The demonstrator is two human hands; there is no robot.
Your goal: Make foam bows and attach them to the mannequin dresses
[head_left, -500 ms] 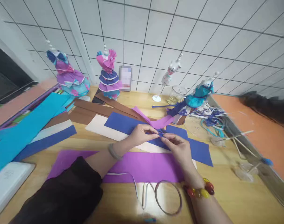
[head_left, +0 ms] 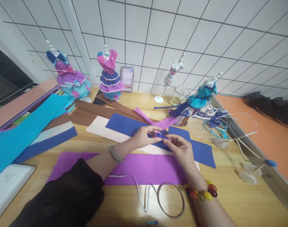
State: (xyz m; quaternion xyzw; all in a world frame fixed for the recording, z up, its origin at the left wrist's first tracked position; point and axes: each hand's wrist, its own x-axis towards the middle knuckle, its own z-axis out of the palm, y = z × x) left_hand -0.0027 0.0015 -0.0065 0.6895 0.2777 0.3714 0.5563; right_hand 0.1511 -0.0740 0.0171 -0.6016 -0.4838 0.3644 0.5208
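Observation:
My left hand (head_left: 145, 136) pinches one end of a small folded piece of blue and purple paper (head_left: 161, 136). At its other end, my right hand (head_left: 180, 147) grips the same piece between thumb and fingers. Both hands are above a dark blue crepe paper strip (head_left: 125, 124) lying partly over a cream strip (head_left: 103, 129). Nearer me, a wide purple sheet (head_left: 144, 168) lies beneath my wrists. A narrow pink-purple strip (head_left: 164, 124) curves just behind my fingers. The folded piece is partly hidden by my fingertips.
Miniature dress forms in paper dresses (head_left: 111, 80) stand along the tiled wall, with a bare white form (head_left: 169, 78) and a glass jar (head_left: 179, 94). Turquoise paper (head_left: 35, 126) covers the left. A ribbon coil (head_left: 171, 200) lies in front; sticks (head_left: 248, 149) lie at right.
The small folded piece has turned between my fingers, and more of its blue and purple surface shows. My hands have otherwise barely shifted.

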